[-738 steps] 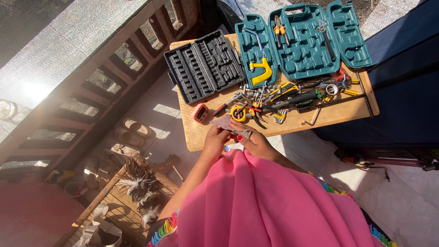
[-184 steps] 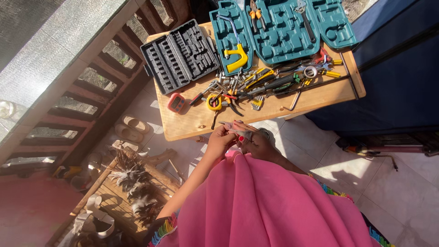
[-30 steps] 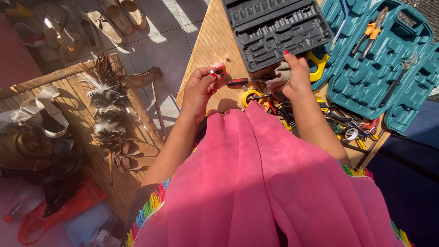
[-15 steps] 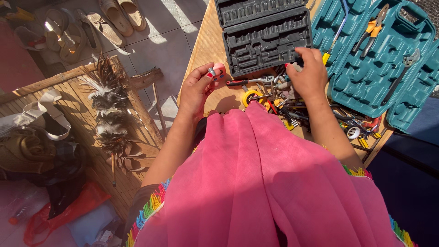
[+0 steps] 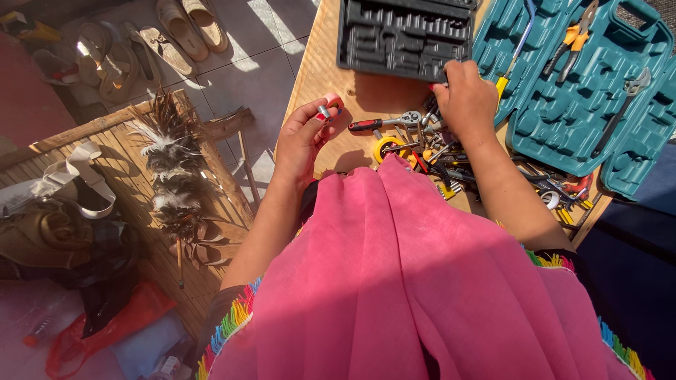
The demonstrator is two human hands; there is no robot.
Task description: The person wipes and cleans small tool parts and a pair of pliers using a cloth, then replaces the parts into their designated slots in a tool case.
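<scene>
Now: our right hand point(image 5: 466, 98) has moved up to the black case point(image 5: 405, 35).
Left hand point(image 5: 304, 137) at centre keeps pinching a small socket point(image 5: 324, 111); right fingers curled over the tool pile point(image 5: 451, 158), grip unclear.

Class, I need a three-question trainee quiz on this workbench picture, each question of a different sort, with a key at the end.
1. True or false: the left hand holds a small pink and silver part pinched in its fingertips, above the wooden table.
2. Multiple choice: the right hand rests at the edge of which thing? A) the teal tool case B) the black socket tray C) the feather duster
3. Fill in: the ratchet wrench lying between the hands has a ___ and black handle.

Key: 1 true. 2 B, the black socket tray; the teal tool case lies beyond it. 3 red; the ratchet wrench lies beside the loose tool pile.
</scene>
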